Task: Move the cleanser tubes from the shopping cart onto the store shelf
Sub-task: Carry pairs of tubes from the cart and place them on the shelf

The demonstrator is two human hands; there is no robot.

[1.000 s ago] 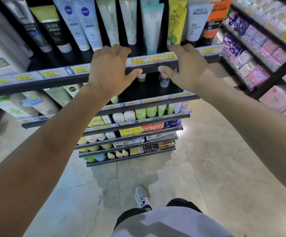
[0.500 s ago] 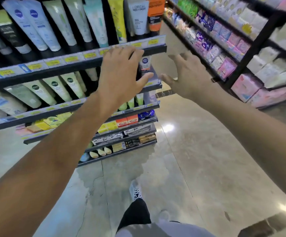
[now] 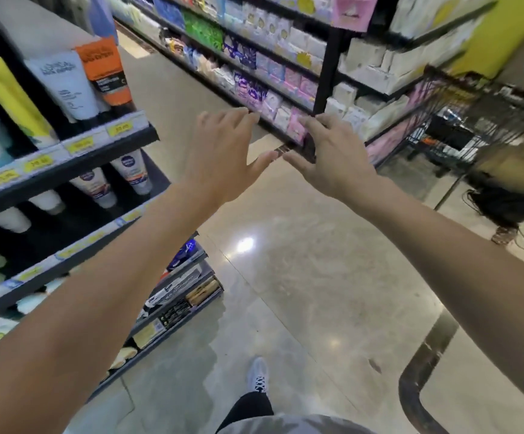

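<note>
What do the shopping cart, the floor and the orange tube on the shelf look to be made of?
Shopping cart: dark metal wire, judging by its thin open grid; blurred, so the finish is unclear.
Floor: polished stone or tile, glossy, mirroring ceiling lights.
Orange tube: probably soft plastic, smooth with a printed label and dark cap.

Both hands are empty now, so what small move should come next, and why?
Probably turn further right and step toward the shopping cart. The left hand and right hand are open and empty, and the tube shelf lies off to the left.
</note>
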